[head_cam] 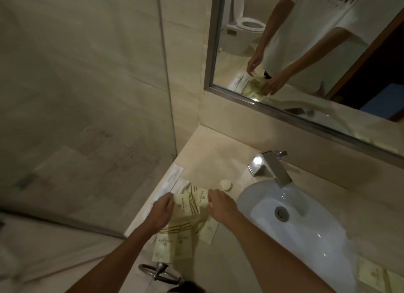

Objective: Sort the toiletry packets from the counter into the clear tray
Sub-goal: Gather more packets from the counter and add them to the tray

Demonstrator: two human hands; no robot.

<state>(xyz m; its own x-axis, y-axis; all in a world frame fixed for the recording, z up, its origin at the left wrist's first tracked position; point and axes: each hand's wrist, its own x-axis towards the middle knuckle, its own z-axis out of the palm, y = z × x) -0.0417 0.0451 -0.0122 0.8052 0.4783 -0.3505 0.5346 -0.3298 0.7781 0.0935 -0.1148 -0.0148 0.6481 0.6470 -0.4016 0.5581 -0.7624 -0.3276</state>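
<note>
- Head view shows both hands low in the middle of the frame, over a loose pile of packets [188, 207] on the counter [209, 159], left of the sink [290, 222].
- Left hand [160, 212] has its fingers curled onto the left edge of the top packets; it looks like a pinch on one of them, though the thumb is hidden, so I cannot tell for sure.
- Right hand [220, 205] presses bent fingertips on the right edge of the same packets; whether it grips or only steadies them is unclear.
- More packets fan out toward the bottom of the frame, some overhanging the counter's front edge; two others [376, 275] lie at lower right, beyond the sink.
- Long white sachets [175, 179] lie just up and left of the pile; a small round soap [226, 185] sits just above the right hand.
- No clear tray can be made out anywhere, so find it before lifting.
- To do this step well, I judge it best to square up a few alike packets between both hands and lift them as one flat stack.
- Risk: the overhanging packets may slide off the edge if the pile is dragged; gather those first.
</note>
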